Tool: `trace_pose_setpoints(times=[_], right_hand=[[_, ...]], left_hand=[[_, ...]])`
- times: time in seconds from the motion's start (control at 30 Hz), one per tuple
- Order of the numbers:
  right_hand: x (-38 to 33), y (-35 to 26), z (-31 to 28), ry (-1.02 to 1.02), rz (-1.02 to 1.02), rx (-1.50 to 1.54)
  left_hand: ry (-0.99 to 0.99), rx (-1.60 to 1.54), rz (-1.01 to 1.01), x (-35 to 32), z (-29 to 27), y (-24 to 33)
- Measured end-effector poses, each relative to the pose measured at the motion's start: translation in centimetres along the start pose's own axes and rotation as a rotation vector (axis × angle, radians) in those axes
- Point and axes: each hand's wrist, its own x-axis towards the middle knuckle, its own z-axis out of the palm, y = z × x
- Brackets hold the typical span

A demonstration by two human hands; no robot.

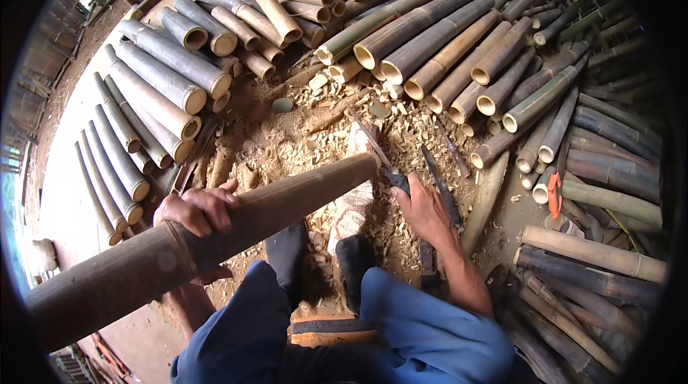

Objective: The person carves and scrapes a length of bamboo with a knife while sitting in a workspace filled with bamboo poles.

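Gripping bamboo pole (215, 233) | left hand (197, 210) curled over its middle | right hand (423, 208) closed on knife (380, 158) beside pole's far end

Single head-worn fisheye view, steeply downward, close over the lap

The pole (215, 230) runs out past the fisheye rim at lower left, its near end unseen. The left hand (197, 210) shows only knuckles; its fingers wrap behind the pole. The right hand (423, 208) covers the knife (376, 151) handle.
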Motion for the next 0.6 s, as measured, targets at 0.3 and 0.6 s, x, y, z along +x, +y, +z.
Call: trace_pose_setpoints(times=[0.3, 0.6], right_hand=[[2.4, 0.4, -1.1, -0.235, 0.221, -0.145], [-0.9, -0.3, -0.9, 0.046, 0.215, 0.327]], left_hand=[[-0.156, -0.001, 0.007, 1.1, 1.4, 1.0], [0.354, 0.131, 0.012, 1.3, 3.2, -0.5]])
